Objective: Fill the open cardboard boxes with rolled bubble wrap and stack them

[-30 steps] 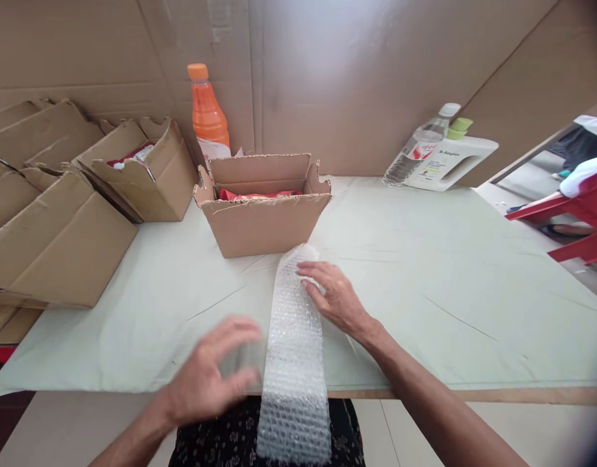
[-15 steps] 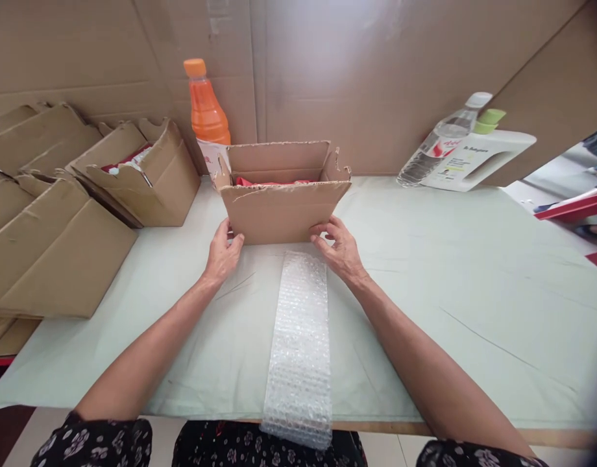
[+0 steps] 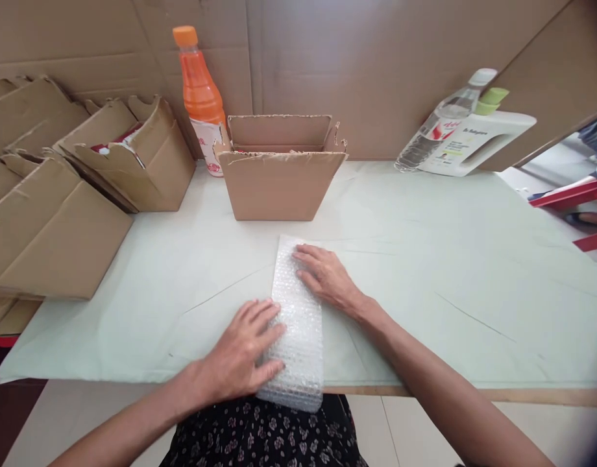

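A long strip of bubble wrap (image 3: 298,324) lies lengthwise on the pale green cloth, its near end hanging over the table edge. My left hand (image 3: 247,347) rests with spread fingers on the strip's left side, near that edge. Farther up, my right hand (image 3: 325,272) lies over the strip's right side with its fingers stretched out. Neither hand grips anything. Beyond them stands an open cardboard box (image 3: 279,188) with cut, ragged top edges; a little red shows inside, mostly hidden by the front wall.
Several open cardboard boxes (image 3: 60,240) crowd the left side, one with red and white items inside. An orange drink bottle (image 3: 201,91) stands behind the middle box. At back right are a clear bottle (image 3: 439,126) and a white jug (image 3: 474,146). Cardboard walls the back.
Both hands have let go of the cardboard box and come back toward me onto the bubble wrap. The box stays standing on the table. My view has shifted slightly.
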The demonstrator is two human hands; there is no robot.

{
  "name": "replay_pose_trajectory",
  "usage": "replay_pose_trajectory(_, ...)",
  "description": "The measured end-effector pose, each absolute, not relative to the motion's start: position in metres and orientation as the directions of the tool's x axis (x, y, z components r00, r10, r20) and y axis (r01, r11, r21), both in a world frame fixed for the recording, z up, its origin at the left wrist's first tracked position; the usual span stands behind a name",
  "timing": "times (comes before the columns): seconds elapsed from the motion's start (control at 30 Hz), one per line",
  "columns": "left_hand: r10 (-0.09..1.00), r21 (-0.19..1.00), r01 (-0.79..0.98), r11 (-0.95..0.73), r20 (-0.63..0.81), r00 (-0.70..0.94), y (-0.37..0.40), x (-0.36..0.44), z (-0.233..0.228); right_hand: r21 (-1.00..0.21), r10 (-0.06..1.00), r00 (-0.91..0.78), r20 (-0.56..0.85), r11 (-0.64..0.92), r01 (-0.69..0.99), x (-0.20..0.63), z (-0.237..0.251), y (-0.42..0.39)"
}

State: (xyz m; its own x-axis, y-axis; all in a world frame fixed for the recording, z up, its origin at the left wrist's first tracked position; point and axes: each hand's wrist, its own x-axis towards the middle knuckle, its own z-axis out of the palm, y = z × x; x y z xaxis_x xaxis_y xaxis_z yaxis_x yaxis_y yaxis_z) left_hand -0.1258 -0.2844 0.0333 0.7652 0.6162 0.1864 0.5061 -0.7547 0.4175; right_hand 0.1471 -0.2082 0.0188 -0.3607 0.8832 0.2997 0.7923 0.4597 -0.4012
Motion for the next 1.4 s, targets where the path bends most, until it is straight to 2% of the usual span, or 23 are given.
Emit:
replay_pose_trajectory(0.1, 0.613, 0.358, 0.541, -0.761, 0.127, 0.779, -0.312, -0.120, 0.032, -0.339, 0.858, -0.453, 0.241, 0.512, 0.789, 0.133, 0.015, -0.202)
replay_pose_trajectory(0.2, 0.654, 0.352, 0.579, -0.736, 0.149, 0.742, -0.318, -0.120, 0.031, -0.355, 0.850, -0.466, 0.245, 0.526, 0.773, 0.129, 0.016, -0.193)
replay_pose_trajectory(0.33, 0.666, 0.399, 0.554, -0.731, 0.236, 0.708, -0.327, -0.133, 0.035, -0.448, 0.879, -0.347, 0.327, 0.468, 0.762, 0.140, 0.026, -0.221)
replay_pose_trajectory(0.4, 0.664, 0.437, 0.520, -0.734, 0.296, 0.687, -0.336, -0.146, 0.039, -0.448, 0.884, -0.307, 0.353, 0.447, 0.774, 0.150, 0.034, -0.261)
replay_pose_trajectory(0.53, 0.699, 0.482, 0.518, -0.706, 0.361, 0.617, -0.355, -0.173, 0.042, -0.285, 0.867, -0.299, 0.399, 0.427, 0.858, 0.165, 0.037, -0.361)
replay_pose_trajectory(0.6, 0.685, 0.467, 0.516, -0.718, 0.346, 0.641, -0.361, -0.180, 0.039, -0.194, 0.843, -0.315, 0.436, 0.430, 0.882, 0.163, 0.027, -0.400)
replay_pose_trajectory(0.67, 0.639, 0.446, 0.486, -0.751, 0.305, 0.706, -0.362, -0.178, 0.034, -0.165, 0.830, -0.348, 0.436, 0.454, 0.875, 0.154, 0.014, -0.422)
replay_pose_trajectory(0.8, 0.535, 0.442, 0.411, -0.797, 0.202, 0.821, -0.358, -0.168, 0.027, -0.247, 0.802, -0.420, 0.425, 0.549, 0.798, 0.126, -0.001, -0.420)
replay_pose_trajectory(0.87, 0.527, 0.482, 0.391, -0.784, 0.186, 0.829, -0.357, -0.165, 0.028, -0.302, 0.794, -0.377, 0.478, 0.551, 0.778, 0.115, 0.000, -0.409)
replay_pose_trajectory(0.97, 0.615, 0.587, 0.394, -0.707, 0.234, 0.753, -0.356, -0.157, 0.032, -0.425, 0.845, -0.206, 0.494, 0.441, 0.790, 0.106, 0.007, -0.393)
replay_pose_trajectory(1.07, 0.791, 0.666, 0.497, -0.556, 0.242, 0.561, -0.350, -0.142, 0.035, -0.524, 0.899, -0.083, 0.429, 0.323, 0.788, 0.103, 0.010, -0.379)
replay_pose_trajectory(1.13, 0.879, 0.673, 0.585, -0.453, 0.225, 0.421, -0.342, -0.130, 0.034, -0.541, 0.917, -0.012, 0.399, 0.246, 0.804, 0.103, 0.010, -0.373)
replay_pose_trajectory(1.2, 0.918, 0.657, 0.647, -0.387, 0.211, 0.335, -0.334, -0.119, 0.031, -0.524, 0.918, 0.042, 0.393, 0.187, 0.831, 0.105, 0.010, -0.372)
replay_pose_trajectory(1.3, 0.926, 0.621, 0.688, -0.376, 0.213, 0.313, -0.323, -0.112, 0.026, -0.473, 0.901, 0.010, 0.434, 0.218, 0.854, 0.107, 0.014, -0.376)
replay_pose_trajectory(1.4, 0.905, 0.581, 0.694, -0.425, 0.257, 0.339, -0.317, -0.113, 0.024, -0.414, 0.886, -0.149, 0.440, 0.347, 0.841, 0.106, 0.019, -0.380)
